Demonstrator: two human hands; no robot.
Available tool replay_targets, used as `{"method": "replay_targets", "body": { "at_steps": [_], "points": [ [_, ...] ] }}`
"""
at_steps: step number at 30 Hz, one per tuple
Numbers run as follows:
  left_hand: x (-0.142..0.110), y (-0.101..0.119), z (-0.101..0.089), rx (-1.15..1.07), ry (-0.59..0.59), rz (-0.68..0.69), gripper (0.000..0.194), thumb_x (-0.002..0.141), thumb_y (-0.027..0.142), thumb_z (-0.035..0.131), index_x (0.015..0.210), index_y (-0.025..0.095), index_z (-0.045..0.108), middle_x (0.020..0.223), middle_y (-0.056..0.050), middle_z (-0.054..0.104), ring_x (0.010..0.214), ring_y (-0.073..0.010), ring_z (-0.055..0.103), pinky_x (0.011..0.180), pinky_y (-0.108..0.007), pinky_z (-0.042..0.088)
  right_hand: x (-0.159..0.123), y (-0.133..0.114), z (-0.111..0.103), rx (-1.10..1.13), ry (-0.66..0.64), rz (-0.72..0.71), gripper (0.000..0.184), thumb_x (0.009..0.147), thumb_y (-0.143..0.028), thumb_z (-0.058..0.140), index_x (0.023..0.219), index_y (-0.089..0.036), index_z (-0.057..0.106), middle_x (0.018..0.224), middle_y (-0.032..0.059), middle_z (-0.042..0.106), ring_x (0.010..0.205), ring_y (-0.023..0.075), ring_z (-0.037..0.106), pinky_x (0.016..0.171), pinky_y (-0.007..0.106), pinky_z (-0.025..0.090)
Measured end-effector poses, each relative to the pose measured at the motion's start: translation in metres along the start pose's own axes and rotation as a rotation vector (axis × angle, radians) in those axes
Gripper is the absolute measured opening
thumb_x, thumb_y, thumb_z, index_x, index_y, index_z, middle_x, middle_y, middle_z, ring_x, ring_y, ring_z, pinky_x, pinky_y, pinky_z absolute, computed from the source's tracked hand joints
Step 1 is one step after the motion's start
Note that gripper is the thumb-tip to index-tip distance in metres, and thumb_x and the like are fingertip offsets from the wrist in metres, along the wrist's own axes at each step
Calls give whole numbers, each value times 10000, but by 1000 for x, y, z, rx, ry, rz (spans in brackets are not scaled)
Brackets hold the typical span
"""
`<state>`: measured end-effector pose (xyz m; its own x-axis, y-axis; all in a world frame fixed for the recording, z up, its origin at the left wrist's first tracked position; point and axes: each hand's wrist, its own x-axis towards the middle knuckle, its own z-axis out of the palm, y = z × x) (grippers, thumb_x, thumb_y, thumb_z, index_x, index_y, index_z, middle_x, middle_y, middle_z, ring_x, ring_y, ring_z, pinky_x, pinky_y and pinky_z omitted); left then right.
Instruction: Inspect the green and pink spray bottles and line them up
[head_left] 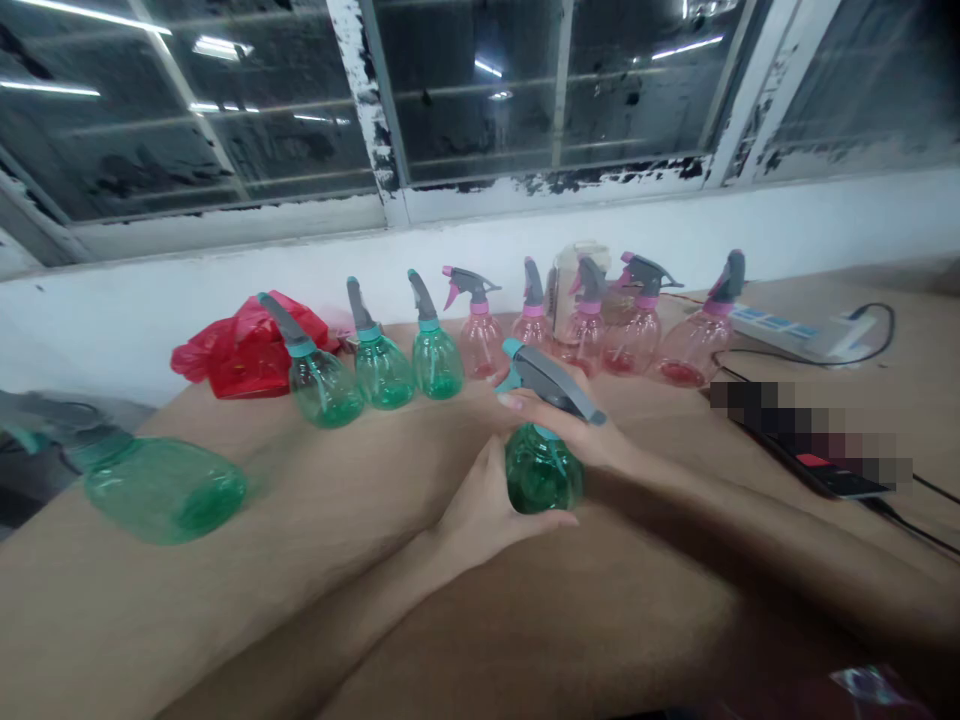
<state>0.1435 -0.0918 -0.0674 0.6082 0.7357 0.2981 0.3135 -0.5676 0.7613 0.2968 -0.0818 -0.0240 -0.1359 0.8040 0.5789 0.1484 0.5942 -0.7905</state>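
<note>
Right before me is a green spray bottle (541, 475) with a grey and teal trigger head (551, 378). My left hand (480, 510) is closed around the lower body of this bottle, its thumb along the near side. Around the neck, just under the trigger head, my right hand (577, 425) is wrapped, with fingertips showing near the teal trigger. Part of the bottle's neck is hidden behind the right hand. The bottle stands roughly upright, its head pointing to the left.
Several green spray bottles (385, 372) and several pink spray bottles (634, 335) stand along the back. One green bottle (165, 490) is at far left. A red plastic bag (251, 345), a white power strip (795, 330) and a phone (832, 470) with cables lie on the table.
</note>
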Motion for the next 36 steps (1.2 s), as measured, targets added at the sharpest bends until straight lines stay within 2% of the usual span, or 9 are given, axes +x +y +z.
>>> {"method": "replay_targets", "body": {
  "at_steps": [9, 16, 20, 24, 26, 28, 31, 34, 36],
  "points": [
    [-1, -3, 1, 1, 4, -41, 852, 582, 468, 772, 1278, 212, 351, 1256, -131, 466, 1213, -340, 412, 990, -527, 366, 1, -7, -1, -152, -2, -18, 135, 822, -364, 553, 873, -245, 592, 737, -32, 579, 669, 126, 560, 676, 287, 446],
    [-1, -1, 1, 11, 1, -3, 837, 590, 466, 770, 1278, 221, 361, 1256, -126, 467, 1205, -341, 419, 1003, -548, 342, 0, -7, -3, -235, -12, -13, 191, 846, -397, 496, 785, -245, 594, 725, -19, 569, 665, 137, 555, 667, 305, 446],
    [-2, -3, 2, -8, 1, -35, 872, 579, 492, 765, 1292, 219, 345, 1256, -141, 464, 1206, -366, 415, 985, -574, 349, 1, -8, -3, -173, -31, 8, 142, 834, -377, 531, 852, -242, 575, 745, -30, 574, 657, 120, 548, 658, 282, 445],
    [-2, -3, 2, -7, 4, -57, 886, 577, 510, 755, 1301, 218, 338, 1264, -147, 461, 1216, -380, 407, 982, -587, 348, 1, -10, -2, -38, -38, 36, 239, 792, -405, 593, 953, -232, 558, 867, -7, 616, 748, 137, 589, 700, 294, 472],
    [-2, -2, 2, -13, 2, -29, 889, 587, 506, 749, 1319, 238, 320, 1284, -137, 455, 1232, -382, 393, 989, -597, 337, -1, -12, -2, -39, -38, 38, 292, 782, -421, 605, 1007, -242, 555, 949, 9, 632, 831, 161, 610, 754, 317, 484],
    [-2, -3, 0, -15, -8, 4, 883, 595, 497, 746, 1326, 256, 314, 1295, -123, 458, 1241, -377, 388, 997, -594, 334, -4, -11, -2, -124, -28, 45, 372, 766, -442, 619, 1082, -262, 538, 1000, 20, 640, 887, 192, 618, 782, 351, 494],
    [-1, -7, -7, 4, 1, 0, 873, 597, 501, 743, 1324, 255, 327, 1292, -121, 469, 1234, -373, 399, 996, -579, 345, -10, -3, -5, -369, -32, 35, 481, 728, -486, 642, 1144, -273, 525, 1058, 43, 639, 977, 252, 602, 836, 413, 487],
    [1, -15, -19, 39, 17, -48, 862, 590, 531, 738, 1308, 243, 359, 1291, -135, 465, 1227, -375, 406, 989, -570, 354, -15, 5, -9, -582, -161, 16, 535, 716, -534, 632, 1163, -258, 531, 1165, 69, 607, 1085, 288, 555, 927, 452, 436],
    [1, -21, -28, 56, 17, -75, 873, 576, 549, 740, 1303, 241, 365, 1281, -136, 468, 1221, -365, 412, 982, -554, 368, -13, 5, -9, -678, -247, 51, 628, 702, -581, 619, 1212, -236, 498, 1172, 90, 604, 1070, 299, 564, 910, 469, 445]
  ]
}}
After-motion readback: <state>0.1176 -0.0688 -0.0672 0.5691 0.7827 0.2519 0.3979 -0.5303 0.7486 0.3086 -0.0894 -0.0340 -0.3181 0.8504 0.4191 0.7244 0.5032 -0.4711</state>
